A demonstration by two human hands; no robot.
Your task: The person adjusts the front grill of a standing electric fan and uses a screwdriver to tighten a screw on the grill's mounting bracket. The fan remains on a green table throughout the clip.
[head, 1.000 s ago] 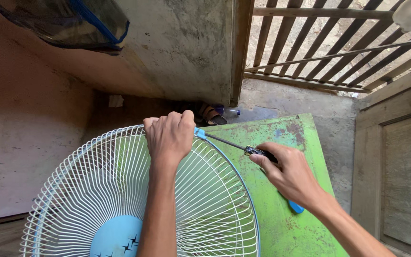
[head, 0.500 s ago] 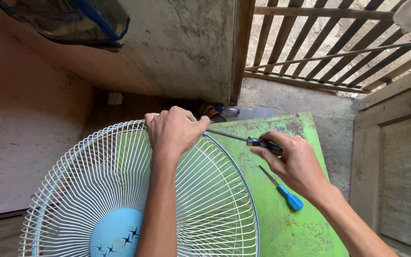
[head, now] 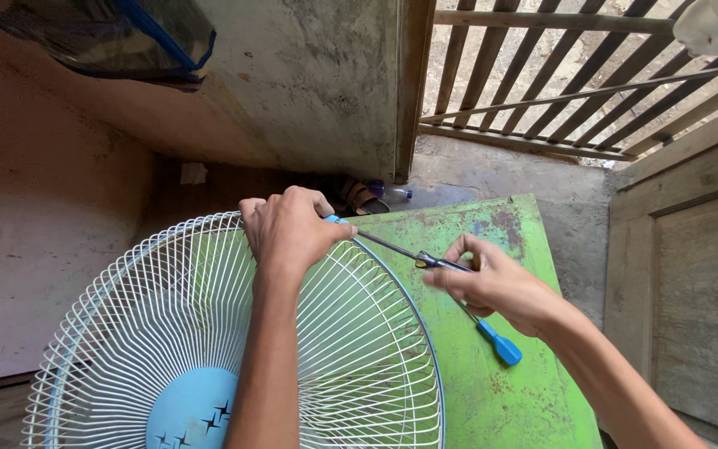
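A white wire fan guard (head: 168, 333) with a light-blue centre cap (head: 193, 411) leans against a green rusty metal table (head: 500, 391). My left hand (head: 288, 229) grips the guard's top rim, over a small blue clip. My right hand (head: 496, 283) holds a dark-handled screwdriver (head: 409, 254) whose thin shaft points left to the rim under my left fingers. A second screwdriver with a blue handle (head: 499, 345) lies on the table just below my right hand.
A concrete wall (head: 292, 75) stands behind, with a dark plastic bag (head: 101, 37) hanging at the top left. A wooden slatted gate (head: 575, 75) is at the upper right and a wooden door (head: 691, 283) at the right. Sandals (head: 363, 198) lie on the floor.
My right hand has shifted its fingers along the screwdriver handle, turning it, and uncovered the blue-handled screwdriver on the table. My left hand stays on the rim.
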